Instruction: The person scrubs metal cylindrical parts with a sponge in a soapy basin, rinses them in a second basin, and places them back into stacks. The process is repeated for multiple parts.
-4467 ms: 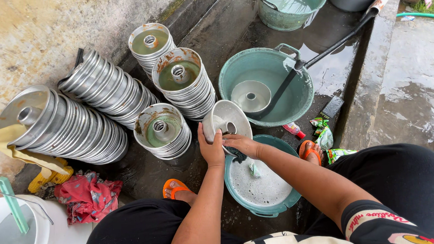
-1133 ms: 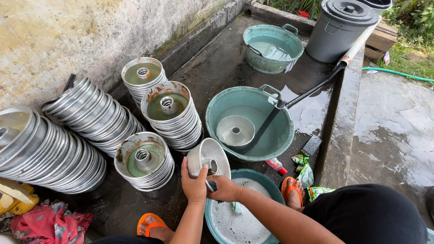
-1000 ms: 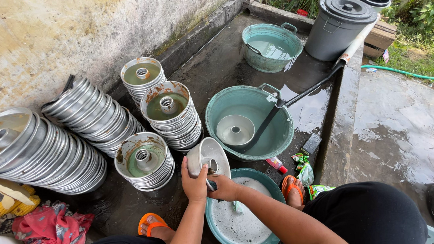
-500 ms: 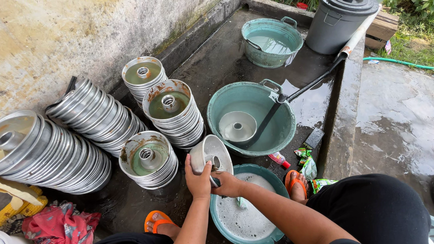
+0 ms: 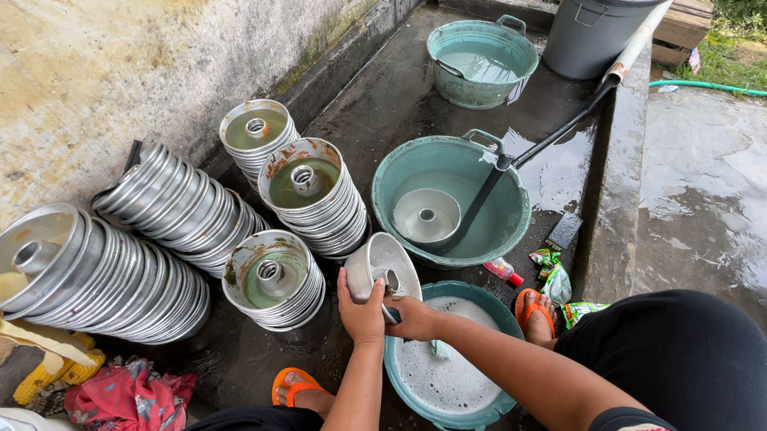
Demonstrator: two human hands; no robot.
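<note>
Grey lidded bin (image 5: 608,20), far right. Large green basin (image 5: 452,200), centre, one ring mould lying inside. Soapy basin (image 5: 446,368), near, between the person's feet. Stacks of metal ring moulds (image 5: 143,243), left, along the wall. Single ring mould (image 5: 384,265), tilted over the soapy basin's left rim: left hand (image 5: 360,304) clamped on its edge; right hand (image 5: 412,318) closed around a dark scrubber (image 5: 392,314) against it.

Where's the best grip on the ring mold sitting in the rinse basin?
Probably by the centre tube of the ring mold, coming straight down from above. It sits open side up in the water of the teal basin, apart from the walls, so the tube stands free. The black hose crosses its right side; approach from the left.
</note>
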